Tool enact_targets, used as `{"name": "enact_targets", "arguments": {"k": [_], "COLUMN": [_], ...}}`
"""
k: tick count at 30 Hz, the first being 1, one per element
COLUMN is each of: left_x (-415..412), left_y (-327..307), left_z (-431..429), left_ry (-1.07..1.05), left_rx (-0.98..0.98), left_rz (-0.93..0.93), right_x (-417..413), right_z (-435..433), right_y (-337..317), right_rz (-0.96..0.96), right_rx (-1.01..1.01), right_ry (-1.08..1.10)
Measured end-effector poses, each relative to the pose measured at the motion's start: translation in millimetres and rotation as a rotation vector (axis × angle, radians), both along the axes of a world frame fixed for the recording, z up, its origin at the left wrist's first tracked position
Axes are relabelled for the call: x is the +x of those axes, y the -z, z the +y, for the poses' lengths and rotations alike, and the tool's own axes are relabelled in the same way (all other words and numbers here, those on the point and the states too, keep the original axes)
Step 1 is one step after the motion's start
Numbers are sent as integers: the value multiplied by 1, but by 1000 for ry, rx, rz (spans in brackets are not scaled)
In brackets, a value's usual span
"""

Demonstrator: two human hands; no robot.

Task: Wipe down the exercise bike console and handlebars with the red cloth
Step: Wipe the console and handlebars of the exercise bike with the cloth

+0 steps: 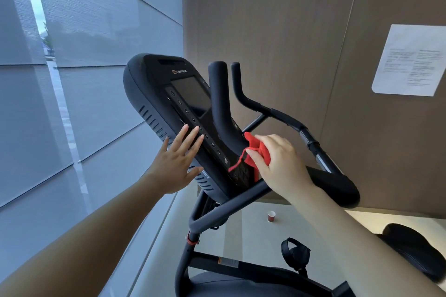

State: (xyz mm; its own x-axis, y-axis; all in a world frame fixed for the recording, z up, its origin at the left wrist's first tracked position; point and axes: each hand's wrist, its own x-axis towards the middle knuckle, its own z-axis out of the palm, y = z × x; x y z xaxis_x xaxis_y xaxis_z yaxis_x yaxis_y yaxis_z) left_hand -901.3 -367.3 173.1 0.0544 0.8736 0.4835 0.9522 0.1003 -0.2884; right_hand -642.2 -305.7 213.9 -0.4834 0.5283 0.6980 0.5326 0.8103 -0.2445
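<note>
Red cloth bunched in right hand, on console, left hand flat beside

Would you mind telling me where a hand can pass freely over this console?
The dark screen above the button row is bare. The console's lower end is crowded: the left hand lies open on its edge, and the right hand presses the red cloth beside the upright handlebar.

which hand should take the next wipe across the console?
Right. The right hand already grips the red cloth, bunched against the console lower face. The left hand is open, fingers spread flat on the console's side edge, likely bracing it.
</note>
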Motion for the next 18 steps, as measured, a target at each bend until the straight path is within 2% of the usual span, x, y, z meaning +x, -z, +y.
{"name": "enact_targets", "arguments": {"k": [6, 11, 15, 18], "left_x": [-1, 2, 3, 6], "left_y": [-4, -2, -6, -16], "left_z": [-1, 0, -4, -10], "left_ry": [3, 32, 31, 12], "left_rx": [-10, 7, -13, -52], "left_rz": [18, -25, -60, -94], "right_x": [27, 7, 22, 43], "right_z": [-4, -2, -5, -5], "right_y": [6, -13, 19, 21], "right_rz": [-58, -26, -195, -167], "right_rx": [62, 72, 221, 322], "right_ry": [-14, -40, -35, -33]}}
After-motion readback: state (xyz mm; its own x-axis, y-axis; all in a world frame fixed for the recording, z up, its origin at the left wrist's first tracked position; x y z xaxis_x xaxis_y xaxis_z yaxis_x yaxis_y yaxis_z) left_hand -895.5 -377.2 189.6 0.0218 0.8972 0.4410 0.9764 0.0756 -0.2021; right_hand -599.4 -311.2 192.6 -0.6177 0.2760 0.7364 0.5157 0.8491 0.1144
